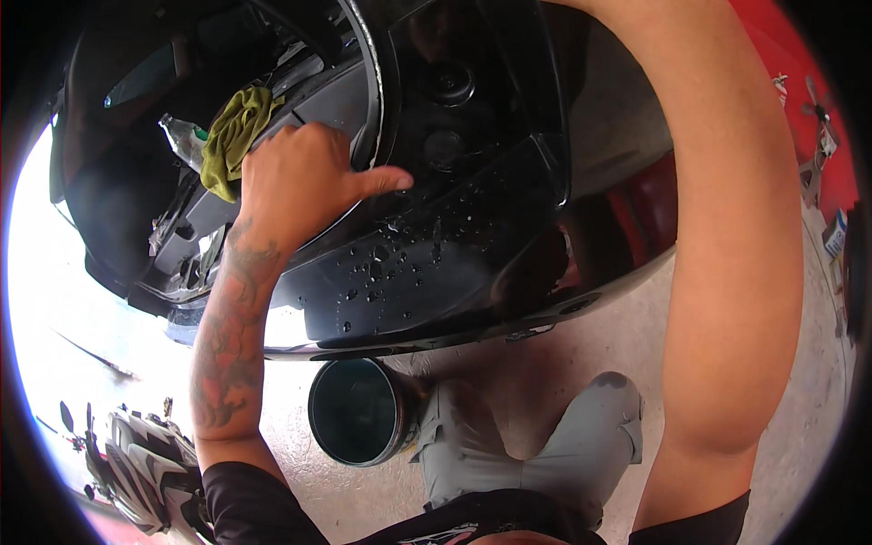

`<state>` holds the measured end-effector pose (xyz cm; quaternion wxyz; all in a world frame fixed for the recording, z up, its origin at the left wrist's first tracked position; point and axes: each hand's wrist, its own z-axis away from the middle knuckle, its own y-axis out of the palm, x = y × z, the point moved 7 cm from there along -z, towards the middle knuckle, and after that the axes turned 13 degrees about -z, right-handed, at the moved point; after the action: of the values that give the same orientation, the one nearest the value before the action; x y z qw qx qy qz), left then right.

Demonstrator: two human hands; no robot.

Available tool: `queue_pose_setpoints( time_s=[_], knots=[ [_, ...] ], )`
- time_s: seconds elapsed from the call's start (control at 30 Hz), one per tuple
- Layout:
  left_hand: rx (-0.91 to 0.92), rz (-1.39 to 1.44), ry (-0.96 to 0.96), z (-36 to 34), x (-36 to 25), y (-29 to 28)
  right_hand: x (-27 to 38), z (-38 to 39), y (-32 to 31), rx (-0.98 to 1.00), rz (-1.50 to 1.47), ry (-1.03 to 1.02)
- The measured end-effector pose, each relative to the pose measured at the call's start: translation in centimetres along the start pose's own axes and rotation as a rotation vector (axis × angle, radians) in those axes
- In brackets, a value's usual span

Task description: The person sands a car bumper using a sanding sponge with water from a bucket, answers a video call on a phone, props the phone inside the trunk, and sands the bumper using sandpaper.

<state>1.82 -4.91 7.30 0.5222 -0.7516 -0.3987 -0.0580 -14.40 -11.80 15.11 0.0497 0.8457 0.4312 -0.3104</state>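
My left hand (295,177) lies over the rim (374,109) of an opening in a glossy black vehicle body (436,245). Its thumb is stretched out over the black panel. The other fingers bend down out of sight, so any grip there is hidden. Right beside the knuckles an olive-green cloth (238,127) lies crumpled on a grey ledge inside the opening. A clear plastic bottle (184,139) leans against the cloth. My right arm reaches up along the right side, and its hand lies beyond the upper edge. Water drops dot the panel below my left thumb.
A dark round bucket (396,400) stands on the floor beside my legs (527,454), under the vehicle's edge. A motorcycle (150,463) is parked at lower left. Red bodywork (831,136) shows at far right. Strong daylight comes in from the left.
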Motion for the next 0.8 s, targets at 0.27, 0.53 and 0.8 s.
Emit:
queue_pose_setpoints(
  time_s=[0.27,0.53,0.8],
  knots=[
    [0.161,0.322,-0.127,6.2,2.7,-0.4,0.8,0.1,-0.5,-0.109,0.179,-0.048],
    [-0.281,0.493,-0.268,16.9,12.2,3.2,-3.0,-0.5,-1.7,0.250,-1.150,0.595],
    [-0.219,0.416,-0.350,21.9,17.3,11.7,-1.5,-0.1,-1.4,-0.032,-0.922,0.475]
  ],
)
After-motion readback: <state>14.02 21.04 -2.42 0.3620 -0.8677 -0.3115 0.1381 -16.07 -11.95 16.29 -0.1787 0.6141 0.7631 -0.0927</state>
